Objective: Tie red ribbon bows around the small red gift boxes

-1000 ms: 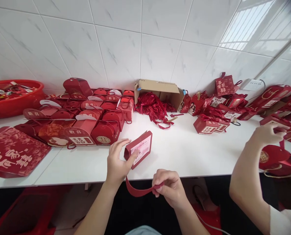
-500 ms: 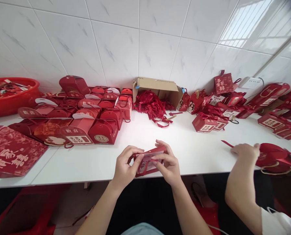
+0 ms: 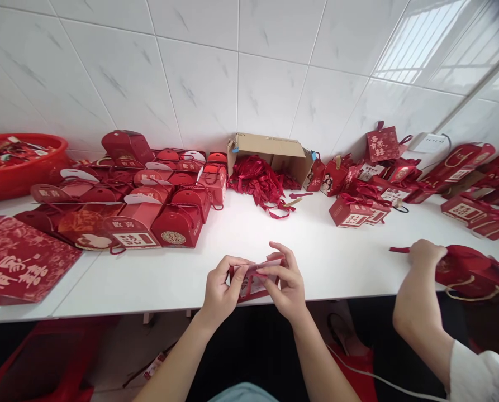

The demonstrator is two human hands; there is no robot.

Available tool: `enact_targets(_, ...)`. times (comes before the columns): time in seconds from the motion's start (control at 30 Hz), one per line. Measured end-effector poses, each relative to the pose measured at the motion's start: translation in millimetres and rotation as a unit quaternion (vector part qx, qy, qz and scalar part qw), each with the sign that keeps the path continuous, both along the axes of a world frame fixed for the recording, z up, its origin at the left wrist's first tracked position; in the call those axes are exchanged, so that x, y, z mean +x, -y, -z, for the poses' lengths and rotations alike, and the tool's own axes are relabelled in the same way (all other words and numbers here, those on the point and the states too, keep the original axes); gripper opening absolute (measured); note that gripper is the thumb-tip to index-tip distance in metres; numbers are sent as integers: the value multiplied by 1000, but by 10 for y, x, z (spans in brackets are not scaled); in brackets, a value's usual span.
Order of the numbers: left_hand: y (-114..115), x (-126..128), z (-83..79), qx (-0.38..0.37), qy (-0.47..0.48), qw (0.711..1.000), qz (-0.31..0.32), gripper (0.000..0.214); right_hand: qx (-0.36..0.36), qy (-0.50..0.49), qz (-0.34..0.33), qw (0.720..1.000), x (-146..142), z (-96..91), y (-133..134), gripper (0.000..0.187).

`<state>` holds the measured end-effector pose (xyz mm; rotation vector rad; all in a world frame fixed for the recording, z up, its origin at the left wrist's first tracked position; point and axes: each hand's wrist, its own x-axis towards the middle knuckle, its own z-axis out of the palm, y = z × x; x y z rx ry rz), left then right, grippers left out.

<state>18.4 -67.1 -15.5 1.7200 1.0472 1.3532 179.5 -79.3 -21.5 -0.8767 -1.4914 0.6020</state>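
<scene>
A small red paper gift box (image 3: 255,293) with a pale printed front and a thin red ribbon sits between my hands at the table's front edge. My left hand (image 3: 224,287) grips its left side, thumb on the front and fingers behind the top. My right hand (image 3: 286,282) pinches around the right side and top edge, its thumb and index finger by the ribbon and its other fingers raised. Those fingers hide much of the box's top.
Rows of red gift boxes (image 3: 134,223) stand on the left, near a red basin (image 3: 23,173) of wrapped sweets. A cardboard box (image 3: 270,145) spills red ribbons (image 3: 255,178) at the back. On the right, a co-worker's hand (image 3: 427,254) touches a red box (image 3: 462,271).
The top panel of my box has tipped so that its pale face shows, and my hands have drawn slightly closer together. The co-worker's hand has shifted a little.
</scene>
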Motion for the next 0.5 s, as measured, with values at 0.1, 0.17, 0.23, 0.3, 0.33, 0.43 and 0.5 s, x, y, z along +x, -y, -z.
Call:
enact_targets(0.1,8,8,22,6,-2,1000,-11,11,2,3,1,1000,-5,-5,0,23)
enact_targets(0.17,12,11,26,6,-5,1000,-16,11,4,3,6,1000,-6,-3,4,25)
enact_targets(0.23,15,13,27,5,-9,1000,-21,12,6,2,8,1000,-6,0,9,27)
enact_targets(0.3,17,15,29,2,-10,1000,-25,13,7,1,10,1000,-5,0,14,27)
enact_targets(0.33,18,15,32,0,-10,1000,-25,13,8,2,12,1000,-6,-2,16,26)
enact_targets(0.43,18,15,40,-6,-5,1000,-19,13,11,5,20,1000,-19,-4,16,24)
enact_targets(0.5,18,17,39,-8,3,1000,-9,12,11,8,29,999,-41,4,11,20)
